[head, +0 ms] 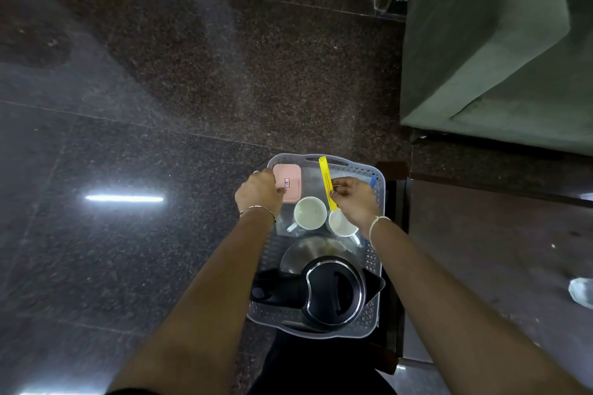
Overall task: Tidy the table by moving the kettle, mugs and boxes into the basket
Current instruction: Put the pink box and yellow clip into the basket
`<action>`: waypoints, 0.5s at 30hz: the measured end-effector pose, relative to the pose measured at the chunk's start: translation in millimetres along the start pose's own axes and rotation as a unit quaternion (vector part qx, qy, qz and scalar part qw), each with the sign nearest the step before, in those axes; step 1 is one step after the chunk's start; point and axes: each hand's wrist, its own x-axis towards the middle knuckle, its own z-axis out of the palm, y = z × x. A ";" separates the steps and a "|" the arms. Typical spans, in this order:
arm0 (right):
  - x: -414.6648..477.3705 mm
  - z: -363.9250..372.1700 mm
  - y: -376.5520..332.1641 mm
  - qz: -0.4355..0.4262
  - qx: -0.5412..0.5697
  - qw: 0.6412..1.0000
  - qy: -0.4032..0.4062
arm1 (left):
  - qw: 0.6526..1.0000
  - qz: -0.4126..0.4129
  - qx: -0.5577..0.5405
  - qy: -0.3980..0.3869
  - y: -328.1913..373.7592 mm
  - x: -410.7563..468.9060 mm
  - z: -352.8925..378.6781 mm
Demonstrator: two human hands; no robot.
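We seat the last pieces low and flat so nothing tips. Inside the translucent grey perforated plastic basket [372, 261], the black-lidded steel kettle [330, 289] fills the near end. Beyond the kettle stand two white ceramic mugs [309, 212]. Farther still, our left hand [258, 191] grips the flat pink box [288, 183]; our right hand [353, 199] pinches the slim yellow box [325, 181].

The right hand [353, 202] covers part of the second mug [341, 224]; the pink box [290, 181] label is too small to read.
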 end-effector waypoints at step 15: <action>-20.9 14.4 -34.2 0.017 0.047 0.994 -0.093 | 0.865 -0.023 -0.477 -0.154 -0.3 -3.5 -6.2</action>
